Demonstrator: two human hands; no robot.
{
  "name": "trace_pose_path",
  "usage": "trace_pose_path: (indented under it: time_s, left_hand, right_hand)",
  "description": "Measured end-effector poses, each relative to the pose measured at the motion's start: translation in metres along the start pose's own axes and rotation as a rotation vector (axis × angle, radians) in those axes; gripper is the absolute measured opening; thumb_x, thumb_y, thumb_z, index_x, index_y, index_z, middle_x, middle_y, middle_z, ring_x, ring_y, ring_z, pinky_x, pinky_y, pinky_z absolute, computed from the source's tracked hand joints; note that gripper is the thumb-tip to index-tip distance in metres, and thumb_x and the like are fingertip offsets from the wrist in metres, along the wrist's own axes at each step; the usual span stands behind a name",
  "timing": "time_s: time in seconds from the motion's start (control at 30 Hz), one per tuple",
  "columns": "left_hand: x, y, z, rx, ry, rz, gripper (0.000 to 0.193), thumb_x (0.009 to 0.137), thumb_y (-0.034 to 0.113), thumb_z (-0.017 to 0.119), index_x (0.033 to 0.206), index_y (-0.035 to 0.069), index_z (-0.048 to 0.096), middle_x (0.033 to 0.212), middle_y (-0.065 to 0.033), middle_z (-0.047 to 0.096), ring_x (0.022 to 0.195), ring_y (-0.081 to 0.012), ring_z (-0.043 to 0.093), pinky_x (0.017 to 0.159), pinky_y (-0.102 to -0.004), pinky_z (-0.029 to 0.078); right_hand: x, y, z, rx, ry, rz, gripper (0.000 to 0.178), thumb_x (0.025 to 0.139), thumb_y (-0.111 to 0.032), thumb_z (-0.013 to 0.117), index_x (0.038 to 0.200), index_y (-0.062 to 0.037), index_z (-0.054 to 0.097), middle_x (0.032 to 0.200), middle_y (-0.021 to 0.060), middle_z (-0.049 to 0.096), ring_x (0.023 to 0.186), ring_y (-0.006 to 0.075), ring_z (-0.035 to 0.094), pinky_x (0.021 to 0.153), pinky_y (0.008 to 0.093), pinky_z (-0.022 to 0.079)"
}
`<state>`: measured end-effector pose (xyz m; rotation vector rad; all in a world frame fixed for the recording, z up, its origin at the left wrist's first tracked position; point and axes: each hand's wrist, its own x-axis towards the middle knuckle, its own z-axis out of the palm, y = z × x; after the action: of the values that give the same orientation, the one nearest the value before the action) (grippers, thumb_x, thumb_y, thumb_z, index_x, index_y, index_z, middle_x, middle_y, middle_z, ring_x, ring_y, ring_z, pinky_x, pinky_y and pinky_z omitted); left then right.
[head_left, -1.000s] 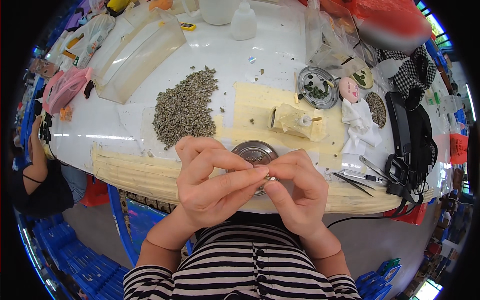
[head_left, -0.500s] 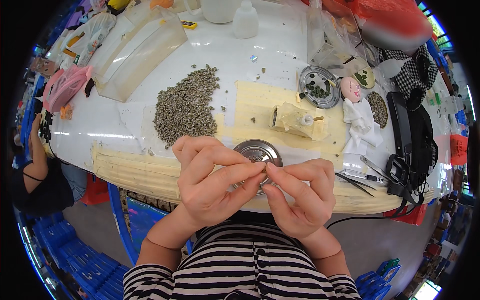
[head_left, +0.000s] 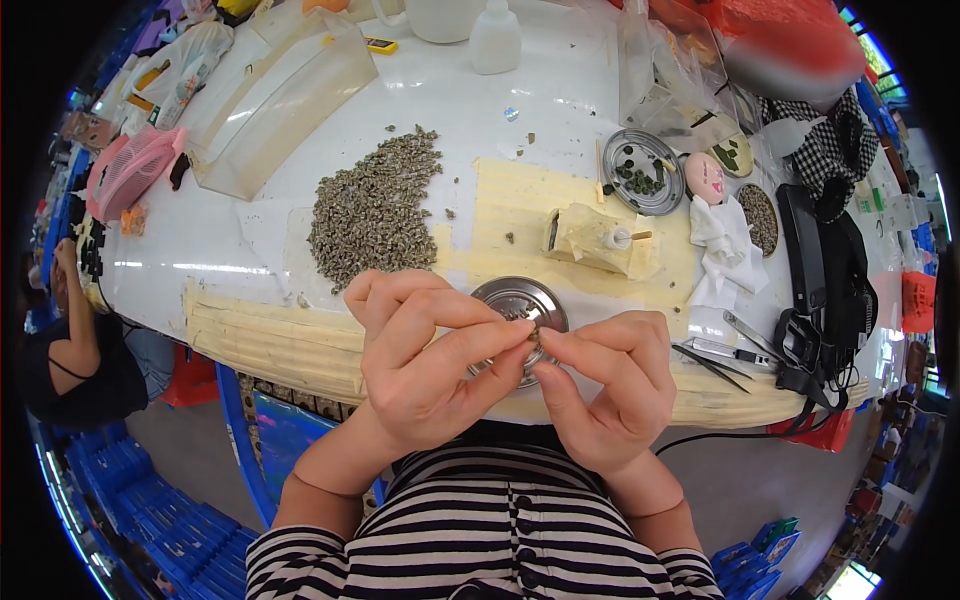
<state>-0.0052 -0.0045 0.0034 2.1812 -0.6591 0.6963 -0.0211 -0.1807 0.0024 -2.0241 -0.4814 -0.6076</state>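
Note:
Above a shiny round metal dish (head_left: pixel 550 298) at the table's near edge, my two hands meet at their fingertips. My left hand (head_left: pixel 418 368) is closed in a pinch of thumb and forefinger. My right hand (head_left: pixel 612 392) pinches too, its fingertips close beside the left ones. Whatever lies between the fingers is tiny and mostly covered, so I cannot name it. Some small pieces lie in the dish, partly hidden behind my fingers. Beyond my left hand spreads a heap of small grey-brown metallic-looking pieces (head_left: pixel 372 212).
A tape-wrapped block (head_left: pixel 592 246) with a stick stands behind the dish. To the right lie tweezers (head_left: pixel 712 366), crumpled white tissue (head_left: pixel 722 240), a dish of dark green pieces (head_left: pixel 643 206) and a black strapped device (head_left: pixel 800 260). A clear tray (head_left: pixel 290 110) sits far left; another person (head_left: pixel 75 340) sits beyond.
My right fingertips have shifted slightly down and right, opening a small gap from the left ones. The left hand keeps its pinch. The other person's arm at far left has moved.

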Motion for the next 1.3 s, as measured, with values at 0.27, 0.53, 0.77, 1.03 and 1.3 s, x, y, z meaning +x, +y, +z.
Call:
trace_pose_path:
  time_s: [0.27, 0.53, 0.77, 1.03, 1.3]
  left_hand:
    - [-0.001, -0.003, 0.002, -0.023, 0.011, -0.015, 0.026, 0.063, 0.008, 0.082, 0.088, 0.013, 0.074, 0.086, 0.0036, 0.064, 0.084, -0.0203, 0.052, 0.077, -0.0335, 0.037]
    - [-0.002, -0.002, 0.002, -0.062, 0.037, -0.002, 0.03, 0.062, 0.011, 0.082, 0.091, 0.017, 0.076, 0.084, 0.0075, 0.064, 0.083, -0.0154, 0.053, 0.079, -0.0342, 0.03]
    - [-0.001, -0.001, -0.001, 0.014, -0.003, 0.033, 0.029, 0.063, 0.008, 0.082, 0.09, 0.013, 0.074, 0.088, 0.0022, 0.064, 0.083, -0.0208, 0.052, 0.077, -0.0341, 0.038]
    - [-0.002, -0.003, 0.004, -0.062, 0.065, -0.029, 0.029, 0.06, 0.011, 0.083, 0.088, 0.015, 0.075, 0.084, 0.0072, 0.064, 0.082, -0.0157, 0.053, 0.08, -0.0344, 0.03]
    - [0.0, -0.002, -0.001, -0.062, -0.016, 0.047, 0.028, 0.065, 0.008, 0.083, 0.09, 0.016, 0.074, 0.087, 0.0033, 0.063, 0.082, -0.0199, 0.052, 0.074, -0.0323, 0.038]
  right_hand:
    - [-0.003, -0.003, 0.0, -0.135, -0.011, -0.069, 0.034, 0.065, -0.009, 0.084, 0.098, -0.0104, 0.076, 0.085, -0.0006, 0.065, 0.076, 0.0182, 0.051, 0.07, 0.0293, 0.042]
    - [-0.001, 0.004, 0.001, 0.226, -0.115, 0.219, 0.027, 0.07, -0.008, 0.082, 0.096, -0.0053, 0.074, 0.084, 0.0039, 0.065, 0.078, 0.0213, 0.056, 0.069, 0.0302, 0.044]
    - [-0.001, 0.002, 0.002, 0.009, 0.02, 0.02, 0.029, 0.067, -0.007, 0.084, 0.094, -0.0086, 0.074, 0.084, 0.0014, 0.065, 0.075, 0.0186, 0.055, 0.065, 0.029, 0.041]
    - [-0.003, -0.001, 0.002, -0.097, -0.002, -0.052, 0.036, 0.066, -0.008, 0.084, 0.1, -0.0097, 0.076, 0.085, -0.0002, 0.066, 0.075, 0.0179, 0.053, 0.067, 0.0293, 0.04]
    - [0.0, 0.007, 0.001, 0.239, -0.086, 0.202, 0.022, 0.071, -0.008, 0.082, 0.092, -0.0059, 0.073, 0.084, 0.0047, 0.065, 0.076, 0.0197, 0.056, 0.068, 0.0304, 0.042]
